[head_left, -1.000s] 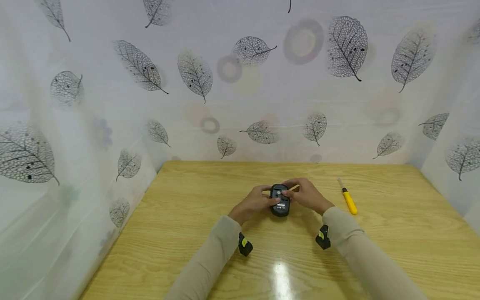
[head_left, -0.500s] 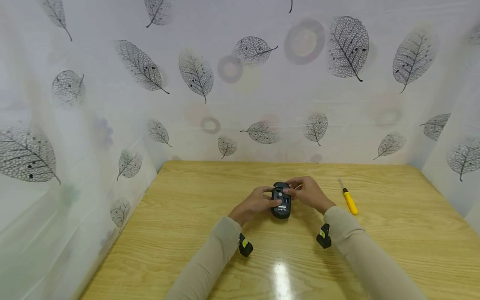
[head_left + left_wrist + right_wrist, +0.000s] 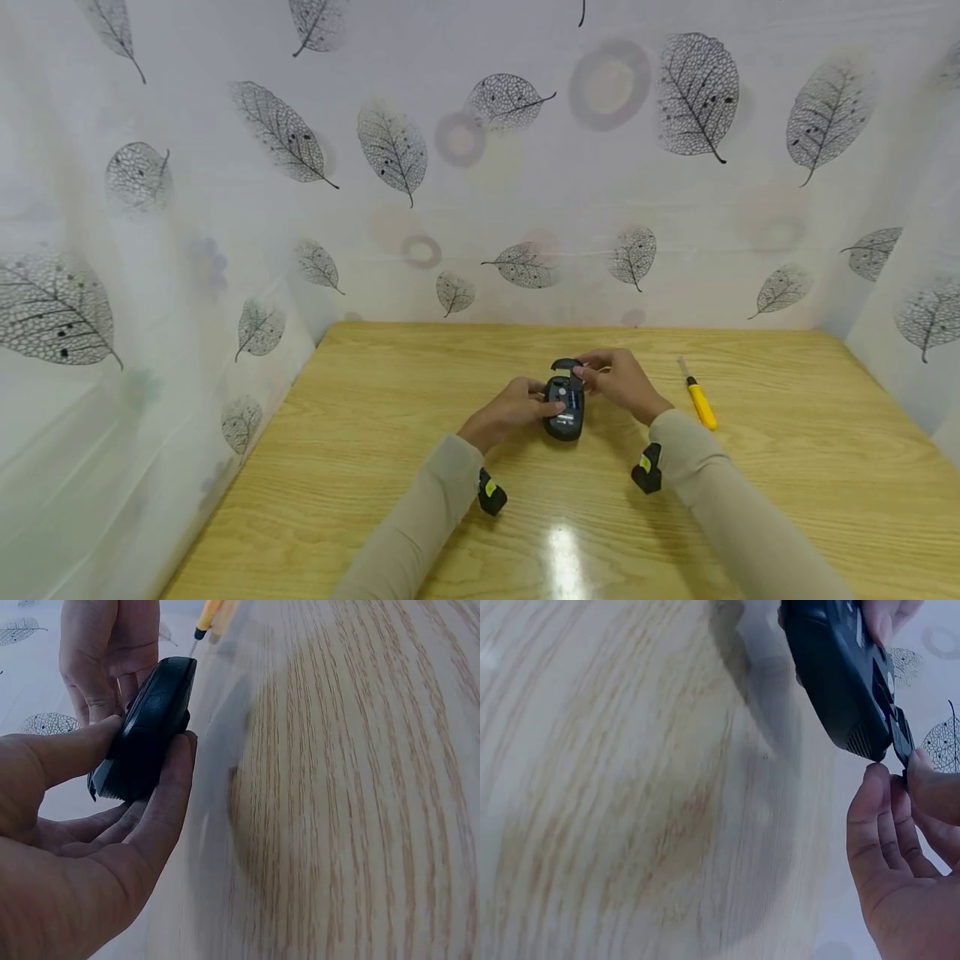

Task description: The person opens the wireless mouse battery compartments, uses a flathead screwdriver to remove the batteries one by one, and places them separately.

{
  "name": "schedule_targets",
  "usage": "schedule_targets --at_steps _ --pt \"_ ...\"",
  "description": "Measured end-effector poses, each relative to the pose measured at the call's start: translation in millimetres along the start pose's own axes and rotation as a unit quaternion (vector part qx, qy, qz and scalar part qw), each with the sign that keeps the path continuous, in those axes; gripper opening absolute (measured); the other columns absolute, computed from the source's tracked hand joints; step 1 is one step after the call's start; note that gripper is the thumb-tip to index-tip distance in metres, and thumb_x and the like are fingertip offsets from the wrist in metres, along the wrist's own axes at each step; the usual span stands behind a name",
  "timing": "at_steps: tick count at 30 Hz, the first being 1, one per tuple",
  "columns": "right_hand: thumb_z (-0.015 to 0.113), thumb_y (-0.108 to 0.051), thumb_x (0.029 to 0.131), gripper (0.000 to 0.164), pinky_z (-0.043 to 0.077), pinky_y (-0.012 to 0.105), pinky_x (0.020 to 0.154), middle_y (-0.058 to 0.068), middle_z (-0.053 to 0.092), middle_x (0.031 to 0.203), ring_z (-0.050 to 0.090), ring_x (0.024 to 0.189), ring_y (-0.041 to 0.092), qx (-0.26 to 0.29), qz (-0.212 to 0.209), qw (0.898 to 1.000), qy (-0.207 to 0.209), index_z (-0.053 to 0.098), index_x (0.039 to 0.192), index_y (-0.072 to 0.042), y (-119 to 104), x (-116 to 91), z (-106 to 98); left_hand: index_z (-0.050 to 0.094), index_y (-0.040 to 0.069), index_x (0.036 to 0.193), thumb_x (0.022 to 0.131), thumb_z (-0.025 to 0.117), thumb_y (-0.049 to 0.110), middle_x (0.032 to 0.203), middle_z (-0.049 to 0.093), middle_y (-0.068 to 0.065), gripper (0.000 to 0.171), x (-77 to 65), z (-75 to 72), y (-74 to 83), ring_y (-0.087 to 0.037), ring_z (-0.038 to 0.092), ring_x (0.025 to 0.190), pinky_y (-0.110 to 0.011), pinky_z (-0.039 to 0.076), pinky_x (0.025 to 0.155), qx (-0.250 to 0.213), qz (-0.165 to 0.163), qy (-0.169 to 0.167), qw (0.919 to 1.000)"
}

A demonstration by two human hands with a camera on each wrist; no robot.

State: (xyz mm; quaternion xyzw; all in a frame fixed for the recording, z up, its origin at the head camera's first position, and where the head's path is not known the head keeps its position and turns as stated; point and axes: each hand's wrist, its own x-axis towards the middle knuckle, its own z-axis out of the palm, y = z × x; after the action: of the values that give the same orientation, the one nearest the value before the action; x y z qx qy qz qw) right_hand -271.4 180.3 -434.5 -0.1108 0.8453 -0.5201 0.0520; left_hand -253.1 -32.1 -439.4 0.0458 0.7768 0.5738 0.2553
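A black computer mouse point(image 3: 564, 423) is held underside up over the table in the head view, its battery compartment exposed. My left hand point(image 3: 516, 408) grips it by the side, thumb across the underside and fingers beneath, as the left wrist view also shows on the mouse point(image 3: 146, 724). At the mouse's far end my right hand point(image 3: 621, 385) pinches the battery cover point(image 3: 567, 365) between thumb and fingers. In the right wrist view this thin black cover point(image 3: 902, 739) stands tilted away from the mouse body point(image 3: 836, 675), close at its end.
A screwdriver point(image 3: 701, 402) with a yellow handle lies on the wooden table point(image 3: 390, 375) right of my right hand. Behind the table hangs a pale curtain point(image 3: 480, 208) with printed leaves. Black wrist cameras point(image 3: 491, 492) sit under both sleeves.
My right hand has moved slightly away from me, drawing the battery cover off the far end of the mouse. The battery compartment has come into view. The left hand keeps its grip.
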Motion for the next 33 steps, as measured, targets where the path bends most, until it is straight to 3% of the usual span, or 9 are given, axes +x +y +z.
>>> schedule_targets --at_steps 4,12,22,33 --pt "0.062 -0.011 0.102 0.035 0.063 0.046 0.081 0.021 0.068 0.104 0.07 0.088 0.034 0.03 0.012 0.999 0.008 0.061 0.131 0.01 0 1 -1 0.052 -0.007 0.139 0.096 0.073 0.02 0.127 0.064 -0.019 0.055 -0.2 -0.7 -0.3 -0.023 0.064 0.113 -0.04 0.053 0.101 0.003 -0.004 -0.01 0.9999" --pt "0.062 -0.008 0.102 0.038 0.063 0.044 0.08 0.024 0.065 0.103 0.069 0.078 0.02 0.053 0.016 0.998 0.024 0.058 0.133 0.013 -1 5 -4 0.051 -0.001 0.139 0.093 0.077 0.025 0.123 0.063 -0.014 0.059 -4.9 -3.7 -1.8 -0.021 0.064 0.107 -0.043 0.05 0.104 0.005 -0.027 -0.007 0.9996" --pt "0.063 -0.004 0.1 0.028 0.064 0.037 0.071 0.027 0.066 0.105 0.071 0.081 0.031 -0.007 0.043 0.998 0.035 0.062 0.121 0.015 14 11 -3 0.052 -0.002 0.14 0.094 0.076 0.026 0.118 0.064 -0.011 0.059 -3.3 -6.5 -6.0 -0.018 0.066 0.099 -0.033 0.057 0.087 0.0 -0.014 -0.028 0.9995" --pt "0.07 -0.005 0.095 0.029 0.062 0.032 0.061 0.027 0.071 0.098 0.072 0.07 0.027 -0.071 0.05 0.994 0.07 0.066 0.115 0.015 19 17 3 0.052 -0.003 0.14 0.097 0.071 0.027 0.117 0.065 -0.009 0.055 -6.9 -8.3 -5.0 -0.016 0.066 0.1 -0.032 0.058 0.087 -0.01 -0.009 -0.041 0.9991"
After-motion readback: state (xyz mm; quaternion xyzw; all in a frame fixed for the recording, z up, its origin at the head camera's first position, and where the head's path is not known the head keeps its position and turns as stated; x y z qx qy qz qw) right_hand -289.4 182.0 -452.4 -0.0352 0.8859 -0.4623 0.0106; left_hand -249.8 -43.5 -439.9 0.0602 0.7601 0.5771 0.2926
